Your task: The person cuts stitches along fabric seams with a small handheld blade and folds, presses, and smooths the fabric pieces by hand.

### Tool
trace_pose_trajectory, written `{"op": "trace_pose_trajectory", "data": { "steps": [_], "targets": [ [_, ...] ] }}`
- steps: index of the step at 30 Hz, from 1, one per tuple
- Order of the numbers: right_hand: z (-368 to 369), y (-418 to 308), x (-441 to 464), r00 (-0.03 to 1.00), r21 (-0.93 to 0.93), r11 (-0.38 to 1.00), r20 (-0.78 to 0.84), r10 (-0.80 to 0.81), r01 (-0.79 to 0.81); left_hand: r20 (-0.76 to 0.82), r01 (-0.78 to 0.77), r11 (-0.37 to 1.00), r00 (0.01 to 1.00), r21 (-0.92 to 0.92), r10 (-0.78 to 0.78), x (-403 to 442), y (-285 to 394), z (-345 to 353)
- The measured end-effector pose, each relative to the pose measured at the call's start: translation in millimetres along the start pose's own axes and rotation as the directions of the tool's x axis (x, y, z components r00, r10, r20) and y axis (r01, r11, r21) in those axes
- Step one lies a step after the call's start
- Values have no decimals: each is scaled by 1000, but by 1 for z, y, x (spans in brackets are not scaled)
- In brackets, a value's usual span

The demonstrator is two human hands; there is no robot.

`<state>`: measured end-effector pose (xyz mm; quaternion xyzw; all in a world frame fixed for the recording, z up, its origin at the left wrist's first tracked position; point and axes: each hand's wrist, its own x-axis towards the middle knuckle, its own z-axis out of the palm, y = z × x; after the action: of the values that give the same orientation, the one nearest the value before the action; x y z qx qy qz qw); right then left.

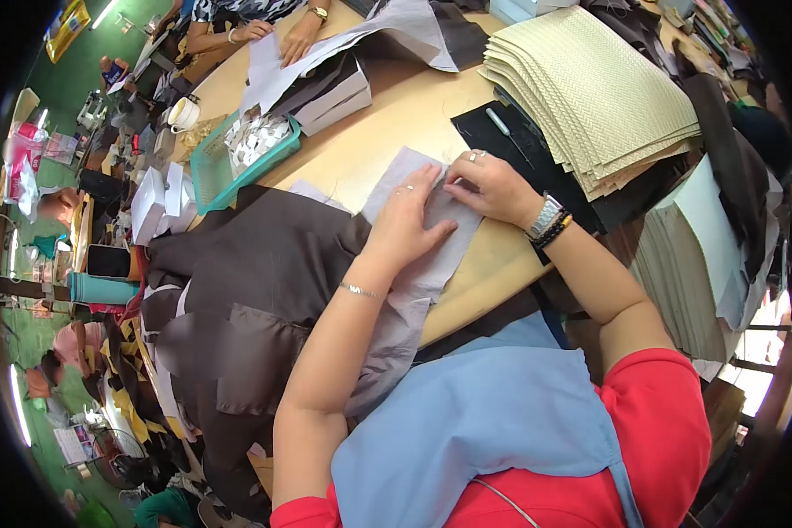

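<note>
A strip of pale lilac-grey cloth lies on the wooden table and hangs over its edge towards my lap. My left hand rests flat on this cloth, fingers stretched forward and thumb spread. At the cloth's right edge is my right hand, its fingers curled and the thumb close to the index fingertip. Whatever may be between those fingertips is too small to make out. Dark brown fabric is spread to the left of my left forearm. A pen-like tool lies on black material beyond my right hand.
A stack of cream textured sheets stands at the right, with another thick stack nearer me. A green basket holds white pieces. Across the table, a co-worker's hands are on grey cloth. A cup stands at the far left.
</note>
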<state>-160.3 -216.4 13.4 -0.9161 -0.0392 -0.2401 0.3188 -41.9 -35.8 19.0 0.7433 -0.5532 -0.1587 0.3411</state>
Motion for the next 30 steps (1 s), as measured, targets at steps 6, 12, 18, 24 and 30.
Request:
{"op": "trace_pose_trajectory", "data": {
  "steps": [6,12,18,24,30],
  "targets": [
    [4,10,-4,999,-18,999,37,33,-33,-50,82,988,996,129,-76,-5,-26,-11],
    [7,5,6,999,-11,1000,41,25,-25,-51,74,990,996,122,-68,-8,-26,-13],
    [19,10,17,991,-65,989,29,-134,135,-26,88,992,996,89,-86,-9,-26,-14],
    [23,13,16,988,-86,985,37,-147,150,-48,76,989,996,125,-71,-10,-31,-9],
    [23,10,16,993,-79,990,25,-114,116,-65,38,985,998,170,-27,-10,-29,-9]
  ]
}}
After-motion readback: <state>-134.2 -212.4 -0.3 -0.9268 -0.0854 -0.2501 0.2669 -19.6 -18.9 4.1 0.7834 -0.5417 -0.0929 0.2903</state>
